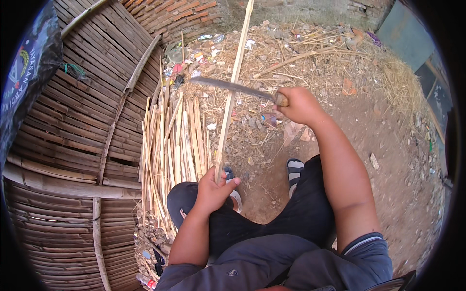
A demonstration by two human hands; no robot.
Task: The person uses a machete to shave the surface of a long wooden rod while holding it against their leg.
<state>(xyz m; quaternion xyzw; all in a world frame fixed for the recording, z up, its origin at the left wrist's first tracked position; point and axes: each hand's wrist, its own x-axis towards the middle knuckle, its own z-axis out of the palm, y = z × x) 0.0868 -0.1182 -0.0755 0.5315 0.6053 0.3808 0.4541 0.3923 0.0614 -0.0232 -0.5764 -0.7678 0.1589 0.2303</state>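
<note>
My left hand is closed around the lower end of a long, pale bamboo strip, just above my left knee. The strip slants up and away, past the top edge of the view. In my right hand is a machete, gripped by its short wooden handle. Its long dark blade points left and crosses the strip about midway along what shows. Whether the blade touches the strip or only passes by it, I cannot tell.
A heap of split bamboo strips lies to my left, beside a woven bamboo wall. Straw, shavings and litter cover the ground ahead, up to a brick wall. A grey-blue panel stands far right. My sandalled feet are below.
</note>
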